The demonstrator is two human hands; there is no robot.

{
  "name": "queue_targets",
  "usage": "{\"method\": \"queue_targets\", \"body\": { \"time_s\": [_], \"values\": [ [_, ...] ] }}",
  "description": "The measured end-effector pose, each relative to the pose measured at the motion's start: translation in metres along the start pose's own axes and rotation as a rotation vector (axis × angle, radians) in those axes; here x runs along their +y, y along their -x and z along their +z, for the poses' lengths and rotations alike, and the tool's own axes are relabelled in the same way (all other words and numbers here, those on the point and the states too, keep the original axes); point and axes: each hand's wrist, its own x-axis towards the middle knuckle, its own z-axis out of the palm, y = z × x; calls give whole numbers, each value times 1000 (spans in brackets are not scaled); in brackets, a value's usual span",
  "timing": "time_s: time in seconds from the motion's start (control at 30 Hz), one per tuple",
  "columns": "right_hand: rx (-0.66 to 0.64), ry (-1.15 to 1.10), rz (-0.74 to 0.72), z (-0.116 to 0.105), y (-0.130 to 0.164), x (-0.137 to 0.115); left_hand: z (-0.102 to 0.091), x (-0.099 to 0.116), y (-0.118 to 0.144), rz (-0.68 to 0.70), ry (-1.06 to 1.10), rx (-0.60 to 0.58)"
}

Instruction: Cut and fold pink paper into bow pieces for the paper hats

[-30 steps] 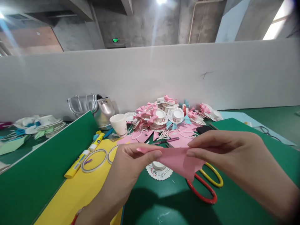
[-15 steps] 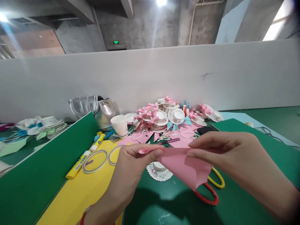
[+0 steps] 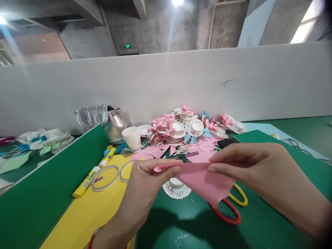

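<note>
Between my two hands, above the green table, is a piece of pink paper (image 3: 204,181), folded over along its top edge. My left hand (image 3: 153,176) pinches its left end between thumb and fingers, where a rolled edge sticks out. My right hand (image 3: 241,164) pinches the top edge farther right, thumb in front. The paper's loose part hangs down with a wavy lower edge. Beneath it lie scissors (image 3: 234,221) with one red and one yellow handle loop; their blades are mostly hidden. A cut white paper cup (image 3: 177,192) with a fringed rim lies behind the paper.
Yellow glue sticks (image 3: 85,183) and tape rolls (image 3: 105,188) lie on yellow paper (image 3: 85,221) at left, beside a green divider (image 3: 52,176). Stacked white cups (image 3: 132,137) and a silver bag (image 3: 115,124) stand behind. A pile of fringed cups with pink bows (image 3: 177,130) lies against the wall.
Both hands keep their hold on the pink paper. Its lower right corner has shifted slightly upward, so more of the red scissor loop shows.
</note>
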Motion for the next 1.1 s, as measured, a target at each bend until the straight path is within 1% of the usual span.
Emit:
{"method": "queue_targets", "body": {
  "time_s": [0.2,0.5,0.77,0.83,0.93,1.1],
  "values": [
    [-23,0,-14,0,-1,0,1,0,0,22,-5,-6],
    [9,17,-49,0,0,3,3,0,1,-18,37,-5],
    [-3,12,-29,0,0,1,4,1,1,-6,57,5],
    [23,26,-45,1,1,0,4,1,1,-18,77,4],
    [57,57,-87,3,2,0,6,2,2,-71,105,-19],
    [32,66,-137,5,3,-1,12,1,4,-154,87,-82]
  ]
}}
